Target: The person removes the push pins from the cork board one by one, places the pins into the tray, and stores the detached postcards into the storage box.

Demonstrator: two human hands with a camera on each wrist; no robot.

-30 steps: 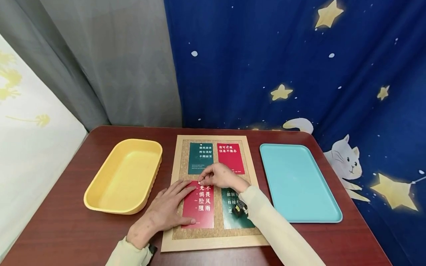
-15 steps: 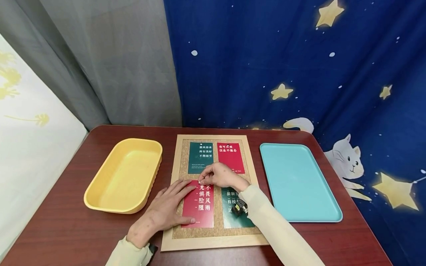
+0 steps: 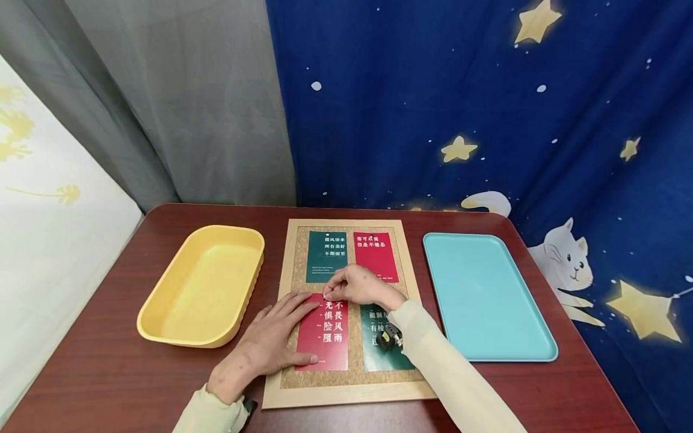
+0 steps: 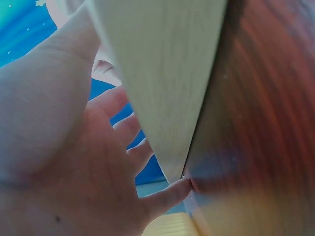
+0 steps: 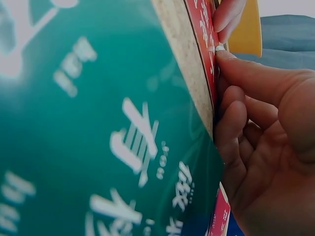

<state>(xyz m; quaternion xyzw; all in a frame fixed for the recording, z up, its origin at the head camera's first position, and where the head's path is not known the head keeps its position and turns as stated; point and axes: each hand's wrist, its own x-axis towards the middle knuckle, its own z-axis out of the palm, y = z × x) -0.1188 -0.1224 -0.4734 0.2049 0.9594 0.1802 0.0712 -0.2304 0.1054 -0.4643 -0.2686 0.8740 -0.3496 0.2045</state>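
Note:
A wood-framed corkboard (image 3: 354, 361) lies on the table. My left hand (image 3: 271, 340) rests, fingers spread, across the left side of the lower-left red card (image 3: 322, 352) and the board's edge. At that card's top edge my right hand (image 3: 361, 285) pinches a small white pushpin (image 5: 220, 48) between thumb and finger; its point is hidden. The right forearm passes over the lower-right green card (image 3: 381, 359). Above are a green card (image 3: 326, 264) and another red card (image 3: 376, 264), each with a small pin near its top. The left wrist view shows the wooden frame (image 4: 157, 73) beside the left hand.
A yellow tray (image 3: 145, 328) with raised sides stands left of the board. To the right lies a flat light-blue tray (image 3: 487, 294). Both sit on the dark red-brown table (image 3: 103, 361). Grey and blue curtains hang behind the table's far edge.
Both hands keep their places on the red card, and the right fingers stay at its top edge. Only a slight shift of the camera shows.

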